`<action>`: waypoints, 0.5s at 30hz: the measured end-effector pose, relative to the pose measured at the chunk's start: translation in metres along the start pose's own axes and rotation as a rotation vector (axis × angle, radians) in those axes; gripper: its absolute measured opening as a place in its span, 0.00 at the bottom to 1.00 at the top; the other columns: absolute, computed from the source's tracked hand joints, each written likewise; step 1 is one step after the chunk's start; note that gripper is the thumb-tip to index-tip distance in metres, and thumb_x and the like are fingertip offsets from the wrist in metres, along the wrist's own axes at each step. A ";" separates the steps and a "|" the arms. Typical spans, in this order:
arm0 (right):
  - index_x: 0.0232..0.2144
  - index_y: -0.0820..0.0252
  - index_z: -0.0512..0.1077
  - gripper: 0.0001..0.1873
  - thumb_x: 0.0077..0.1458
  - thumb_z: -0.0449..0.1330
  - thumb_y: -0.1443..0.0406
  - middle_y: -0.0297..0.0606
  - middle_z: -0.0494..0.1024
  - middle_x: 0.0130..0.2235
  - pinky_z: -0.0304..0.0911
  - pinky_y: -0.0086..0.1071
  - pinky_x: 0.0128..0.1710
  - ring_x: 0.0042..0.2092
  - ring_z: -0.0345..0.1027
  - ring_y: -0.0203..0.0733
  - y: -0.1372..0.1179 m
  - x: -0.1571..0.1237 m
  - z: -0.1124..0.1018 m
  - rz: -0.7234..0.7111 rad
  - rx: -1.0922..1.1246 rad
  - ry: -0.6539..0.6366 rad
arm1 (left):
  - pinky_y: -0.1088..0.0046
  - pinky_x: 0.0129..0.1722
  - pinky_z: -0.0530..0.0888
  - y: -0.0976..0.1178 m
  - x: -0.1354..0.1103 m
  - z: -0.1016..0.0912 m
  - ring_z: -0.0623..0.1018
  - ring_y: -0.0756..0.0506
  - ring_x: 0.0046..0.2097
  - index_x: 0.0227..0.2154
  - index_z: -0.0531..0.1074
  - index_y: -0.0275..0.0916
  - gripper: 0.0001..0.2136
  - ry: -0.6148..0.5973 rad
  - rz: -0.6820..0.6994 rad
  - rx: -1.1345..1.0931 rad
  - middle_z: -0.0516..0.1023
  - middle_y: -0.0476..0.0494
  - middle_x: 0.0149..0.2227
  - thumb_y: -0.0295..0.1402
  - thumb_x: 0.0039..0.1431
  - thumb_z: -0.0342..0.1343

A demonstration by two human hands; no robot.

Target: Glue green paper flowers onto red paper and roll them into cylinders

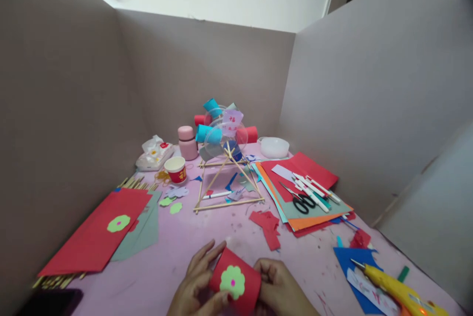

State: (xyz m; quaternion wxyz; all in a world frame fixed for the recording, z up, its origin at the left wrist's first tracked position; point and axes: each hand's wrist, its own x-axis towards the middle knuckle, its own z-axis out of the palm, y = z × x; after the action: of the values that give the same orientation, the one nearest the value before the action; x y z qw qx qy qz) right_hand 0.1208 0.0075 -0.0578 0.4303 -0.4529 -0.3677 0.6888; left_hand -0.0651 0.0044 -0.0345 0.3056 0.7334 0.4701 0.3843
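Near the table's front edge, both my hands hold a red paper-covered cup (252, 281) tilted on its side. A green paper flower (236, 274) with a pink centre is on the cup's face. My left hand (199, 281) grips the cup from the left, its thumb on the flower's lower edge. At the other side, my right hand (277, 284) has its fingers curled against the cup; part of them is hidden behind it. Farther back stands a Ferris wheel model (227, 133) of clear discs with blue and red cups on a frame of wooden sticks (229, 204).
Left lie red paper (88, 237) and grey sheets (144, 237) over wooden sticks. A paper cup (175, 169), pink flask (187, 144) and wipes pack (154, 153) stand behind. Right are stacked paper (295, 222), scissors (303, 203), pens (312, 193) and a yellow glue gun (399, 289).
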 end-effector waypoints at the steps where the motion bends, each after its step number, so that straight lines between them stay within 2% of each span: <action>1: 0.17 0.60 0.61 0.17 0.33 0.68 0.63 0.24 0.66 0.12 0.48 0.22 0.17 0.15 0.54 0.27 -0.002 -0.002 0.001 0.013 0.014 -0.006 | 0.50 0.57 0.61 0.001 0.000 0.000 0.61 0.37 0.61 0.39 0.77 0.53 0.11 -0.012 -0.012 -0.014 0.69 0.47 0.56 0.41 0.52 0.57; 5: 0.18 0.60 0.61 0.15 0.34 0.67 0.65 0.23 0.65 0.13 0.47 0.22 0.16 0.14 0.53 0.26 -0.006 -0.004 0.000 0.035 -0.016 -0.008 | 0.50 0.57 0.59 0.003 0.000 0.001 0.56 0.36 0.63 0.37 0.77 0.49 0.14 -0.047 -0.059 -0.050 0.65 0.44 0.59 0.46 0.50 0.58; 10: 0.18 0.60 0.61 0.11 0.37 0.62 0.67 0.22 0.64 0.12 0.46 0.22 0.15 0.14 0.52 0.26 -0.004 -0.004 -0.003 0.012 -0.107 -0.012 | 0.48 0.57 0.58 0.006 -0.001 0.001 0.54 0.34 0.63 0.39 0.75 0.48 0.24 -0.070 -0.066 -0.083 0.62 0.40 0.60 0.57 0.43 0.56; 15: 0.18 0.61 0.63 0.08 0.37 0.61 0.68 0.25 0.65 0.13 0.48 0.22 0.15 0.15 0.53 0.26 -0.009 -0.008 -0.003 0.019 -0.106 -0.019 | 0.50 0.58 0.59 0.011 -0.002 0.001 0.57 0.35 0.62 0.44 0.73 0.48 0.23 -0.103 -0.090 -0.136 0.62 0.41 0.60 0.52 0.45 0.59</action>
State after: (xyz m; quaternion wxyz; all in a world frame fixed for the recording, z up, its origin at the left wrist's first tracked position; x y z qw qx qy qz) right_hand 0.1275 0.0030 -0.0483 0.3959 -0.4720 -0.4034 0.6765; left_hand -0.0599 -0.0014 -0.0261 0.3952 0.7080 0.4591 0.3630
